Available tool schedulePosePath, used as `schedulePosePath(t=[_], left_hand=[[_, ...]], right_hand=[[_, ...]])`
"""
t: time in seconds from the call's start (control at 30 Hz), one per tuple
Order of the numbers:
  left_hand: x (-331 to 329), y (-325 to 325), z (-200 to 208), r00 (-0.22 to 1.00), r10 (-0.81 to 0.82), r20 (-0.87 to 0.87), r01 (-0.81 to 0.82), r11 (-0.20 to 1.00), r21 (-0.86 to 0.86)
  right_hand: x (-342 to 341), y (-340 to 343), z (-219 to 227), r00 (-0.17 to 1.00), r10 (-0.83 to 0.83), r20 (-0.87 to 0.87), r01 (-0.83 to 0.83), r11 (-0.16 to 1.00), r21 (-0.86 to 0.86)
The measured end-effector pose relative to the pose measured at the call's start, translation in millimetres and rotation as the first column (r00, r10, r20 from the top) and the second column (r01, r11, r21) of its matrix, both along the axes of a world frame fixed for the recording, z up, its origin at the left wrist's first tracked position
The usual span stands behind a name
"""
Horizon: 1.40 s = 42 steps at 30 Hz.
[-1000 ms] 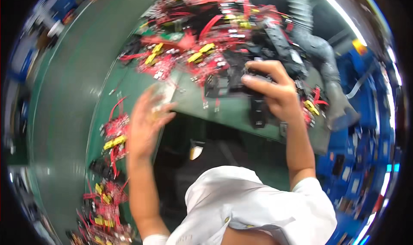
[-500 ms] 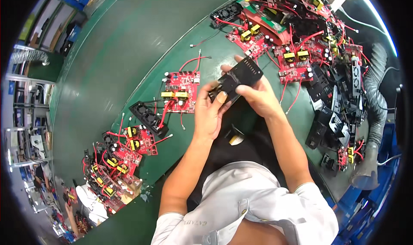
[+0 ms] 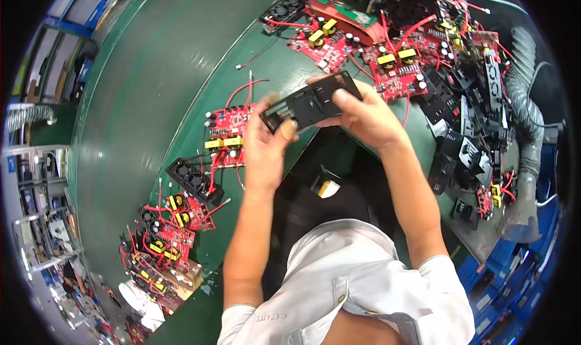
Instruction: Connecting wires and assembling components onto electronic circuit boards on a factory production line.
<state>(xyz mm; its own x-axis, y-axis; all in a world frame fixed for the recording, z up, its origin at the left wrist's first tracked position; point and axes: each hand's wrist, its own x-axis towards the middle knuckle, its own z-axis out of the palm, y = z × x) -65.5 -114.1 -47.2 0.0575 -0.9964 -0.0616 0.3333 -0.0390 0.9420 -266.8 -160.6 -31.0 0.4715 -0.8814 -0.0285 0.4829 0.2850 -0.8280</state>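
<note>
The black case (image 3: 311,105) lay aslant between the left fingers (image 3: 286,131), which gripped its left end, and the right fingers (image 3: 347,100), which gripped its right end.

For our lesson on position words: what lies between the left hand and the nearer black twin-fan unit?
The head view shows a red circuit board with yellow parts between the left hand and twin-fan unit.

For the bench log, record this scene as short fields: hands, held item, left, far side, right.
Left hand: grips the left end of the held item
Right hand: grips the right end, thumb on top
Held item: flat black part, tilted, right end farther away
Left: red circuit board, black twin-fan unit
Far side: piled red boards
Right: black parts, grey duct hose
</note>
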Motion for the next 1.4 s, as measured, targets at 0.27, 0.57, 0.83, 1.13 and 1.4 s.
schedulePosePath(t=[0.27, 0.57, 0.83, 1.13, 1.4], left_hand=[[19.9, -51.4, 27.6, 0.997, -0.036, -0.069, 0.043, 0.994, 0.105], [46.0, -76.8, 7.0, -0.039, 0.029, 0.999, 0.053, 0.998, -0.027], [66.8, -102.6, -0.2, 0.660, 0.100, 0.744, -0.053, 0.995, -0.087], [61.1, -84.6, -2.7, 0.772, 0.044, 0.634, 0.046, 0.991, -0.124], [58.9, -87.2, -9.1, 0.646, 0.104, 0.756, 0.157, 0.952, -0.264]], right_hand=[[44.5, -32.4, -15.0, 0.994, 0.003, 0.113, 0.019, 0.981, -0.193], [33.7, -72.1, -50.2, 0.985, -0.121, 0.123, 0.120, 0.993, 0.012], [38.0, -62.7, -62.5, 0.996, 0.044, 0.072, -0.041, 0.999, -0.035], [44.4, -58.3, -56.7, 0.998, -0.015, -0.054, 0.011, 0.997, -0.077], [50.9, -51.3, -54.4, 0.994, 0.033, -0.101, -0.042, 0.996, -0.083]])
